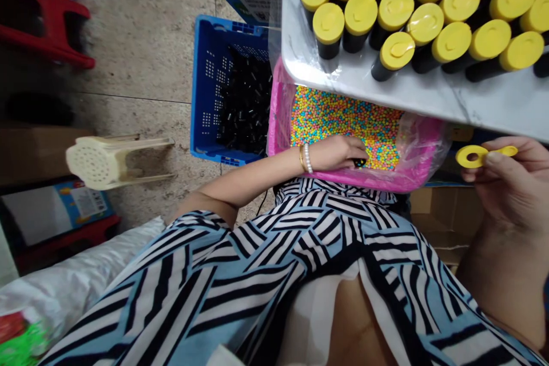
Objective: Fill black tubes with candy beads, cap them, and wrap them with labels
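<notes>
My left hand [338, 152] reaches into a pink tub [422, 178] of small colourful balls [338, 117]. Its fingers are closed around a black tube [359, 163], of which only one end shows, close to the balls. Off to the right, my right hand [517, 174] pinches a yellow cap [472, 157] between thumb and fingers. The cap has a round ring at one end and a narrower tab at the other. It is held up beside the tub, apart from the left hand.
A marbled white table [429, 91] overhangs the tub and bears several yellow-capped black tubes [328, 28]. Left of the tub stands a blue crate [203, 91] of black tubes [246, 103]. A cream stool [92, 163] lies on its side, and a red stool [47, 20] is farther left.
</notes>
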Tool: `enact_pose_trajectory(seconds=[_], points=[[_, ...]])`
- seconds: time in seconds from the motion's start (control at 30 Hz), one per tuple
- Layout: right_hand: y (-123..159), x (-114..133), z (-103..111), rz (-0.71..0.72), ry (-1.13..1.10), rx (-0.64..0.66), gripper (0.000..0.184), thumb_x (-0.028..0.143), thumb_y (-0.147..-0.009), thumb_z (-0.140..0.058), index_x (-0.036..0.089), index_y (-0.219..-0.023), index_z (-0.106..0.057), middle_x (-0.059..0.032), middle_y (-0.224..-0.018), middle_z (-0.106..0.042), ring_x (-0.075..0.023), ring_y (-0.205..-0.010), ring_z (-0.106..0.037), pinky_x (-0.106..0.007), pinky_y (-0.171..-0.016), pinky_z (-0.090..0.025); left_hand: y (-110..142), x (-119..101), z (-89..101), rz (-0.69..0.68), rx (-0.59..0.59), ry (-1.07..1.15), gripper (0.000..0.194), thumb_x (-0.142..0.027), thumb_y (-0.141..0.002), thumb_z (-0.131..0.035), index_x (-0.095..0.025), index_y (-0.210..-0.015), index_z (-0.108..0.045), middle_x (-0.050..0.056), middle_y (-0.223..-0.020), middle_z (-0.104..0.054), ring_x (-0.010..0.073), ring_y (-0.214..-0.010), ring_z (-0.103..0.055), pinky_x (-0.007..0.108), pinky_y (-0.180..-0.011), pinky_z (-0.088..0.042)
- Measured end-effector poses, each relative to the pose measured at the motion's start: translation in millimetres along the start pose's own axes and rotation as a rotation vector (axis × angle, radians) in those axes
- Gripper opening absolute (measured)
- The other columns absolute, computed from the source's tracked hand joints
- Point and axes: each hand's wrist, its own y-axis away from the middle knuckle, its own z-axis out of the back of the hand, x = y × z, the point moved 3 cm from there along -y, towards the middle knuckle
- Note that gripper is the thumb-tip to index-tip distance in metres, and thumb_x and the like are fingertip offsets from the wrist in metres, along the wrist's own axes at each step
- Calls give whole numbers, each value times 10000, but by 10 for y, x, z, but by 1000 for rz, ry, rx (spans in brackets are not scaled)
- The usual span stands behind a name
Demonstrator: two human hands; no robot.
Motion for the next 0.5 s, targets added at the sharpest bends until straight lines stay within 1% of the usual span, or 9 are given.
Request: enact_pose_trajectory(seconds=[0.07,0.1,0.17,0.23,0.3,0.37,0.43,0.5], points=[[-7,4,31,-9,-11,-28,209,143,-625,-875,143,-814,-786,-51,-611,-674,-176,-468,-632,-265,-429,-513,34,-32,89,-9,-26,189,357,-230,-901,-808,-213,-1258,-791,112,-1237,-786,202,-1105,-752,295,-985,-579],[-13,-8,43,-28,-17,-35,219,146,-618,-874,147,-819,-786,-52,-618,-681,-174,-466,-632,-260,-428,-516,41,-66,133,-3,-58,258,374,-251,-897,-819,-213,-1268,-790,116,-1246,-785,201,-1097,-756,295,-981,-583],[-25,-48,56,-76,-25,-31,267,157,-614,-879,156,-868,-796,-59,-646,-705,-169,-470,-639,-250,-436,-528,20,-180,220,-2,-158,348,388,-288,-900,-823,-210,-1279,-789,118,-1232,-788,180,-1021,-767,275,-932,-593],[-35,-86,52,-111,-32,-16,308,178,-623,-891,160,-918,-805,-71,-679,-729,-162,-485,-652,-236,-452,-537,-62,-348,301,-48,-275,387,399,-333,-916,-811,-197,-1289,-782,122,-1217,-788,168,-996,-768,266,-921,-595],[-40,-88,37,-115,-43,-10,292,207,-634,-905,155,-903,-803,-76,-699,-739,-151,-494,-655,-225,-464,-540,-196,-527,379,-122,-404,371,399,-385,-940,-783,-201,-1294,-776,114,-1215,-786,174,-1056,-763,284,-970,-593],[-43,-45,18,-105,-56,-21,268,230,-641,-915,151,-868,-796,-71,-712,-740,-144,-508,-658,-219,-471,-543,-359,-674,448,-196,-542,307,394,-420,-963,-749,-214,-1298,-767,101,-1223,-784,176,-1113,-751,305,-1016,-588],[-48,38,0,-85,-71,-35,262,241,-641,-924,157,-850,-791,-60,-731,-745,-140,-525,-664,-221,-478,-552,-526,-757,494,-238,-665,232,394,-437,-983,-719,-214,-1306,-753,96,-1224,-780,167,-1114,-748,304,-1011,-596],[-61,140,-11,-50,-87,-43,267,249,-629,-937,166,-836,-790,-49,-735,-747,-138,-529,-665,-223,-475,-555,-679,-772,508,-231,-744,167,404,-451,-990,-706,-198,-1303,-742,102,-1220,-774,159,-1089,-749,295,-978,-609]])
